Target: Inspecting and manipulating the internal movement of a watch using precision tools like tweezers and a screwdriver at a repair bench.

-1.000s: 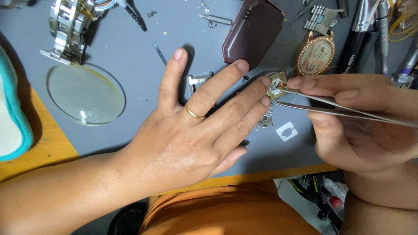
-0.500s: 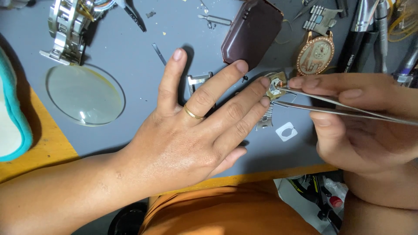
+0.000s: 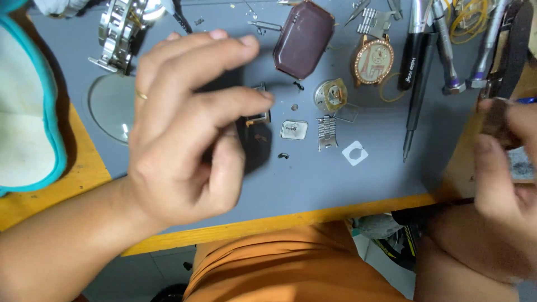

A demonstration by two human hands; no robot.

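Observation:
My left hand [image 3: 184, 134] hovers over the grey mat [image 3: 313, 184] with its fingers curled. Its thumb and fingertips pinch a small square metal watch frame [image 3: 258, 116]. A thin ring sits on one finger. My right hand [image 3: 503, 190] is at the right edge, blurred, its fingers closed on a small dark brown object [image 3: 494, 120] that I cannot identify. Between the hands lie a small square plate [image 3: 293, 130], a short bracelet segment [image 3: 327, 133] and a round watch movement [image 3: 331, 95].
A dark maroon rectangular case [image 3: 304, 39], a gold watch head with a stone-set rim [image 3: 373, 60] and several screwdrivers [image 3: 417, 89] lie at the back. A round glass lens [image 3: 106, 109], a steel bracelet watch [image 3: 120, 31] and a teal-rimmed tray [image 3: 28, 112] are on the left.
My left hand lifted from lying flat with spread fingers and curled around the small frame. My right hand drew back to the right edge; the tweezers are out of sight. Loose parts now lie uncovered.

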